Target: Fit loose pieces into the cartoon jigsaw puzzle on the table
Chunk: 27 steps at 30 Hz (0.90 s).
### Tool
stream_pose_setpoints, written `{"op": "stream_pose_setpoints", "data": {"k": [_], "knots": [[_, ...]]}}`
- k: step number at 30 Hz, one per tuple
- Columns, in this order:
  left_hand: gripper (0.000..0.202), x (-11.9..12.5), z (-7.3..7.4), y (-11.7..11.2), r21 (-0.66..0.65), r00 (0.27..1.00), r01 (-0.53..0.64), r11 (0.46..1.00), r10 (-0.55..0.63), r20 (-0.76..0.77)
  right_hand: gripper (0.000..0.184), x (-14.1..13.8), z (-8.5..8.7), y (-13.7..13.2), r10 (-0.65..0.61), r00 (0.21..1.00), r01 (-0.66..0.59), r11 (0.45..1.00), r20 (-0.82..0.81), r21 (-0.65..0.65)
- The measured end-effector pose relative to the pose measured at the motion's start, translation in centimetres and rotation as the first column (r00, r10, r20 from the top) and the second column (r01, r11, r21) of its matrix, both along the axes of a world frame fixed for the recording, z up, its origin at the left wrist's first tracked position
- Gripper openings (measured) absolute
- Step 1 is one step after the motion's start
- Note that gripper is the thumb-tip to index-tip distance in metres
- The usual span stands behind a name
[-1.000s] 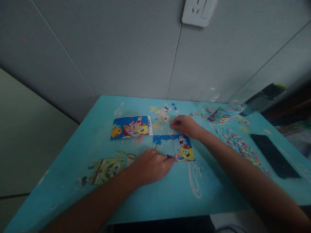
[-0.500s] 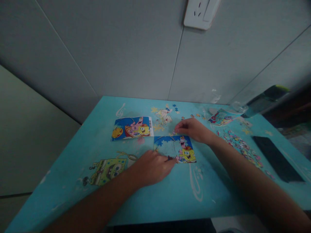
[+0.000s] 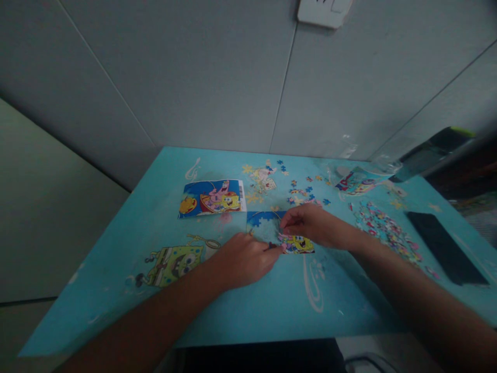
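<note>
A partly built cartoon jigsaw lies in the middle of the turquoise table. My left hand rests on its near left corner, fingers curled, one fingertip pressing the bottom edge. My right hand lies over the puzzle's right half, fingers pinched together above the yellow character; whatever they hold is too small to make out. A printed reference picture of the same scene lies flat just left of and behind the puzzle.
Loose puzzle pieces are scattered behind the puzzle, and a bigger heap lies to the right. A clear cup lies on its side at the back right. A dark phone lies at the right edge. The grey wall stands close behind.
My right hand has come from the loose pieces behind the puzzle toward me and now covers the puzzle's right half. My left hand stayed at the near left corner.
</note>
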<state>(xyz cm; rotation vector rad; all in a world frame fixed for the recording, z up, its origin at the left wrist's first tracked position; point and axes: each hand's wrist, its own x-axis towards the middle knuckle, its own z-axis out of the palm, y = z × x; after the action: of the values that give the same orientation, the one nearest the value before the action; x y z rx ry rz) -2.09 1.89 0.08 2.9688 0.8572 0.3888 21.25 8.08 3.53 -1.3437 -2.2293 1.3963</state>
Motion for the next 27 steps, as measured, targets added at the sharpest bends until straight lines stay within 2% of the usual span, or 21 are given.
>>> {"op": "stream_pose_setpoints", "data": {"k": [3, 6, 14, 20, 27], "knots": [[0.026, 0.0, 0.0, 0.1, 0.0, 1.0, -0.001, 1.0, 0.001, -0.005, 0.008, 0.1, -0.6, 0.0, -0.015, 1.0, 0.013, 0.998, -0.021, -0.058], [0.025, 0.0, 0.1, 0.1, 0.013, 1.0, -0.002, 1.0, 0.002, -0.002, 0.007, 0.1, -0.8, 0.0, -0.007, 1.0, 0.006, 0.998, -0.013, -0.058], [0.026, -0.1, -0.3, 0.0, 0.021, 1.0, 0.006, 1.0, -0.006, 0.025, 0.011, 0.1, -0.3, -0.3, 0.042, 0.996, -0.048, 0.997, 0.078, 0.069], [0.026, 0.0, -0.3, -0.1, 0.021, 1.0, -0.003, 1.0, 0.003, 0.018, 0.011, 0.0, 0.1, -0.4, 0.069, 0.99, -0.081, 0.992, 0.119, 0.095], [0.024, 0.0, -0.2, -0.1, 0.021, 1.0, -0.005, 1.0, 0.004, 0.019, 0.018, -0.2, 0.6, -0.6, 0.127, 0.976, -0.161, 0.969, 0.179, 0.188]]}}
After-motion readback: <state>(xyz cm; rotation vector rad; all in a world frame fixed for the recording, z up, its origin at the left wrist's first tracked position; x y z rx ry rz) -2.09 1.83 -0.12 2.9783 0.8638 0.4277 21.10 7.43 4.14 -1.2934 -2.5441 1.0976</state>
